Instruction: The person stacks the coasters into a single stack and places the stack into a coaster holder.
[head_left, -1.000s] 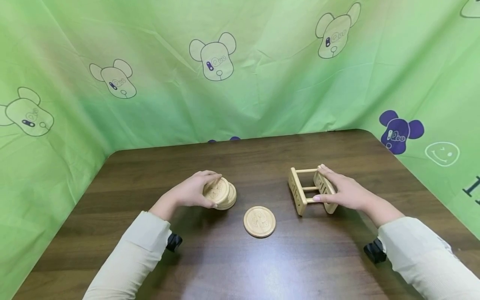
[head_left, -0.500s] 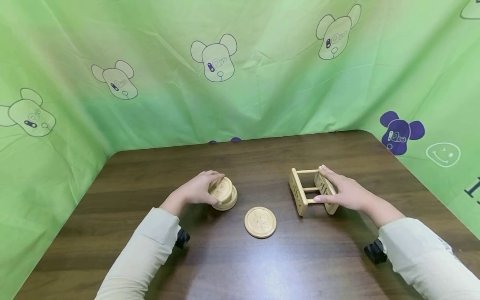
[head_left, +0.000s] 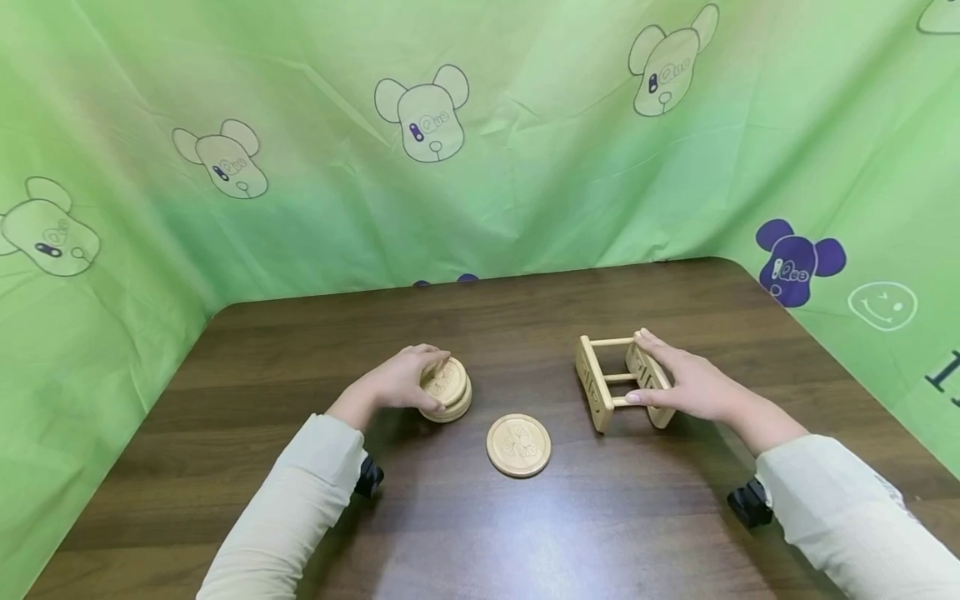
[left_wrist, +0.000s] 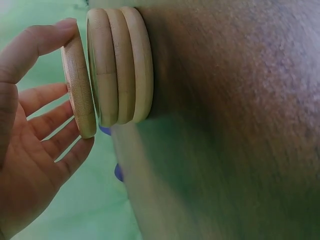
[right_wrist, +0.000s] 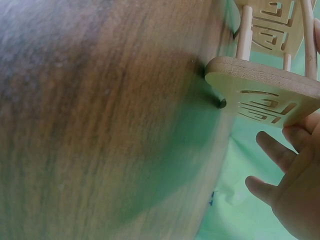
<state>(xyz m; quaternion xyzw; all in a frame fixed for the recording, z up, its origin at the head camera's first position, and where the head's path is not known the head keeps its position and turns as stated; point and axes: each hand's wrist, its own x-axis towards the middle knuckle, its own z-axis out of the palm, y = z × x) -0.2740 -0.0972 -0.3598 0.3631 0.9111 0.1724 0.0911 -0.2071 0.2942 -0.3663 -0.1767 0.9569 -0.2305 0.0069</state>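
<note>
A round wooden coaster (head_left: 443, 381) with a carved picture sits between the thumb and fingers of my left hand (head_left: 395, 382). In the left wrist view this held coaster (left_wrist: 80, 95) is slightly tilted, with a narrow gap from a stack of three coasters (left_wrist: 120, 70) on the table. Another carved coaster (head_left: 518, 446) lies flat nearer the front. My right hand (head_left: 693, 383) grips the right side panel of a wooden coaster holder (head_left: 594, 385), thumb by the front rod. The right wrist view shows the cut-out pattern in the holder's panel (right_wrist: 265, 102).
The dark wood-grain table (head_left: 480, 533) spans the lower view. Behind it and at both sides hangs a green curtain (head_left: 517, 192) with printed bear faces. Black wrist devices (head_left: 369, 477) sit at both cuffs.
My left hand has moved slightly to the right with its coaster, bringing it more squarely over the stack. The right hand, holder and loose coaster look unmoved.
</note>
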